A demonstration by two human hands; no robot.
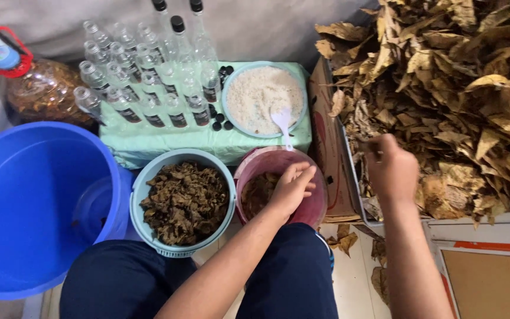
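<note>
Two hands (293, 188) (392, 171) at work over a cluttered floor spread. Left hand at about five o'clock from the picture's middle, hovering over the pink bowl (314, 204), fingers curled loosely inward toward the palm, thumb tucked alongside; whether pinching anything, impossible to tell. Inside that pink bowl, a small dark clump of leaf scraps (257, 194), at nine o'clock from the left hand. Right hand at three o'clock from the left, reaching into the heap of dry brown leaves (455, 100), fingers bunched together and pointing toward eleven o'clock, tips blurred against the leaves, grip not clear. Leaf heap filling the view from twelve to three o'clock, resting in a cardboard box (329, 153).

At nine o'clock from the pink bowl, just beside it, a pale blue bowl (143, 189) full of dark shredded leaves (184, 204). Further toward nine o'clock, a big blue bucket (30, 201). At twelve o'clock from the bowls, a low stand covered in mint-green cloth (166, 142), bearing clear plastic bottles (143, 77), loose black caps (219, 121) and a round dish of white grains (264, 97) with a white spoon (283, 124). At ten o'clock, a large jug with a red handle (36, 88).
</note>
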